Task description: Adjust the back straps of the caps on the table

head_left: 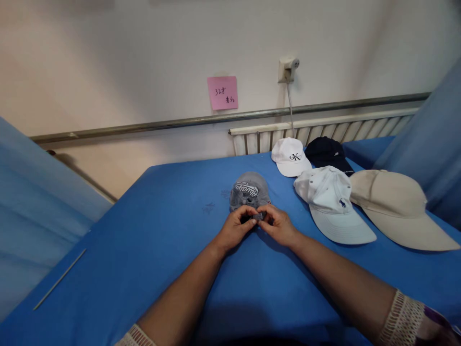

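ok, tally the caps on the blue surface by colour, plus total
White or near-white: 2 (lettered cap, horse-logo cap)
Grey: 1 (grey cap)
Beige: 1 (beige cap)
Black or very dark navy: 1 (dark cap)
Total: 5

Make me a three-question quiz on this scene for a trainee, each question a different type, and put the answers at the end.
1. True or false: the left hand lies flat on the blue cloth, away from the gray cap.
2. What colour is the note on the wall? A: yellow. B: pink. C: green.
3. Fill in the blank: to the right of the gray cap, ____ other caps lie on the blue cloth.

Key:
1. False; it and the right hand pinch a dark strap-like piece at the cap's near edge.
2. B.
3. Four.
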The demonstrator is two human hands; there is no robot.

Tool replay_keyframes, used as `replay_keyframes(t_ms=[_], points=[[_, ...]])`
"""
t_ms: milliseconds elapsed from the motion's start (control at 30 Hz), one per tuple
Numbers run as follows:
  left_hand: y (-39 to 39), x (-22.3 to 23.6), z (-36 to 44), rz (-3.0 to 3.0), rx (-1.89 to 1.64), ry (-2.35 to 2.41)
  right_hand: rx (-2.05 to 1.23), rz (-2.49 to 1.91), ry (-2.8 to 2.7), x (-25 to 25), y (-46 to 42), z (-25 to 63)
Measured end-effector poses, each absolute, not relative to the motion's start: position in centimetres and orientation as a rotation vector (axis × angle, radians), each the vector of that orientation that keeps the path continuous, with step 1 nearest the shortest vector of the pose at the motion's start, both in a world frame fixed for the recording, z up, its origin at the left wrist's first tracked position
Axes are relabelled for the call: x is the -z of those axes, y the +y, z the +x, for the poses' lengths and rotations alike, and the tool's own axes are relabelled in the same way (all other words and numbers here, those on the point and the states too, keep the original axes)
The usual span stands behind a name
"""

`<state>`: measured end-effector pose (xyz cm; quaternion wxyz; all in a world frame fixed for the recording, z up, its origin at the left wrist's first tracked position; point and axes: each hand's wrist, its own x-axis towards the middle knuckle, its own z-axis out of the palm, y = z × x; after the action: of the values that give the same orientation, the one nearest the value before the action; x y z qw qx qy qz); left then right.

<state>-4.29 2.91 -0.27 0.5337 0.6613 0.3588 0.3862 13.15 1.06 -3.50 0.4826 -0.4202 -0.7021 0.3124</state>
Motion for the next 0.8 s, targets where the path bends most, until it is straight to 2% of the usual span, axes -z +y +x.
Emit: replay_keyframes(t_ms=[233, 800], points=[[2.65, 0.42, -3.97, 1.501, -0.963, 0.863, -0.731, -1.071, -1.643, 3.6, 1.23, 13.13], [2.95, 0.02, -4.07, 1.064, -0.992, 0.841, -0.888, -1.11, -1.496, 3.5, 1.01, 12.81]])
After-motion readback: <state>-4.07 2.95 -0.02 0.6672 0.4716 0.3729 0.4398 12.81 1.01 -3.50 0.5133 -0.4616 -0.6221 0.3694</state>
